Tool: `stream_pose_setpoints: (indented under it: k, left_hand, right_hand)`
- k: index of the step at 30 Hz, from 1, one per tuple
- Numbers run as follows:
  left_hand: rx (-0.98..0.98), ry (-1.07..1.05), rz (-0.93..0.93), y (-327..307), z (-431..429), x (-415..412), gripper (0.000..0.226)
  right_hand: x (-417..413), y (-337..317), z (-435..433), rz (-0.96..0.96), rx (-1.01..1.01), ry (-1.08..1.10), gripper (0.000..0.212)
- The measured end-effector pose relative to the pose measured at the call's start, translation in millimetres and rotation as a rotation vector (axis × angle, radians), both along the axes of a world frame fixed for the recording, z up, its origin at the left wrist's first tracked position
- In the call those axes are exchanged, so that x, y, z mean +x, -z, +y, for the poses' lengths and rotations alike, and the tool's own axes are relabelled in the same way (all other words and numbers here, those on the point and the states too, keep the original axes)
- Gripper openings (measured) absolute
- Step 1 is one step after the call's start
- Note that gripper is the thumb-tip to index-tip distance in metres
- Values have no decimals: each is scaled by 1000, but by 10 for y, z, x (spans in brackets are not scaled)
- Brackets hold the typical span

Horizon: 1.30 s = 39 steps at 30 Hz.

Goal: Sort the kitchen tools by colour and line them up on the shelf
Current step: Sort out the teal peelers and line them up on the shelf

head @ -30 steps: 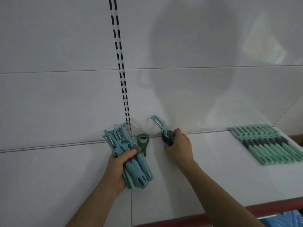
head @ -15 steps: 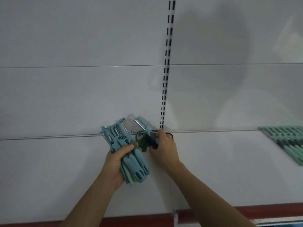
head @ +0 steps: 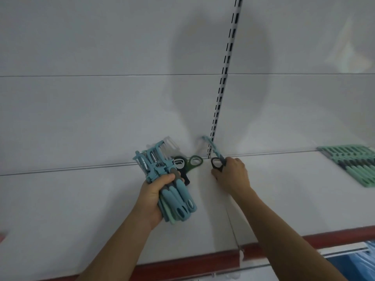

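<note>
My left hand point(head: 157, 194) grips a thick bundle of blue peelers point(head: 166, 179) by their handles, heads pointing up toward the back wall. Behind the bundle lie a dark green tool with a ring end point(head: 193, 162) and a black one point(head: 181, 167) on the white shelf point(head: 81, 209). My right hand point(head: 231, 175) holds a blue peeler point(head: 213, 149) together with a black ring-handled tool point(head: 217, 164) near the shelf's back edge. A neat row of mint green tools point(head: 357, 165) lies at the far right.
A slotted upright rail point(head: 223, 78) runs up the white back wall above my right hand. The shelf has a red front edge point(head: 182, 266). A seam point(head: 233, 226) between two shelf boards runs under my right forearm.
The view swung left and then partly back. My right hand went left to the tools beside the bundle, then came back right holding a blue peeler and a black tool. The left hand keeps its bundle.
</note>
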<state>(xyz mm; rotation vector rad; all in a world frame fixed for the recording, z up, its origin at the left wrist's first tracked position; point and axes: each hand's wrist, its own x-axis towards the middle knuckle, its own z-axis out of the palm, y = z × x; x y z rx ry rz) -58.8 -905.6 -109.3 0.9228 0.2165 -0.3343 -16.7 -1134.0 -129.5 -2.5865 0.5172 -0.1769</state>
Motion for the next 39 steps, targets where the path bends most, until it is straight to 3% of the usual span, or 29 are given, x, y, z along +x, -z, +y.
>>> stream_pose_setpoints:
  k: [3, 5, 8, 12, 14, 18, 21, 25, 28, 31, 33, 39]
  left_hand:
    - [-11, 28, 20, -17, -105, 62, 27]
    - [-16, 48, 32, -11, -180, 113, 16]
    - [-31, 70, 42, -15, -258, 147, 7]
    - [-52, 78, -5, 6, -183, 146, 19]
    - [-45, 77, -11, 32, -121, 166, 22]
    - [-15, 41, -11, 8, -24, 153, 25]
    - [-4, 14, -47, -55, 44, 113, 31]
    - [-17, -24, -62, -121, 124, 112, 30]
    - [-55, -14, -62, -160, 94, 149, 24]
    - [-84, 37, -46, -154, -122, 193, 20]
    - [-101, 74, -14, -125, -360, 235, 19]
    - [-136, 238, 28, -51, -1315, 367, 9]
  right_hand:
    - [21, -36, -4, 44, -89, -22, 21]
    - [19, -89, -23, 37, -48, 8, 16]
    - [-14, -160, -96, 70, 165, 82, 10]
    - [-45, -109, -88, 3, 477, 168, 16]
    - [3, -36, 39, -3, 425, 138, 11]
    - [103, 19, 503, -38, 224, 40, 21]
    - [176, 30, 908, -16, 155, -138, 21]
    - [228, 34, 1178, 77, 235, -331, 20]
    - [76, -58, 937, -27, 330, -272, 32]
    - [-115, -29, 447, -133, 188, -249, 34]
    - [-210, 37, 71, -139, 123, -241, 27]
    - [-550, 160, -975, -144, 32, -77, 36]
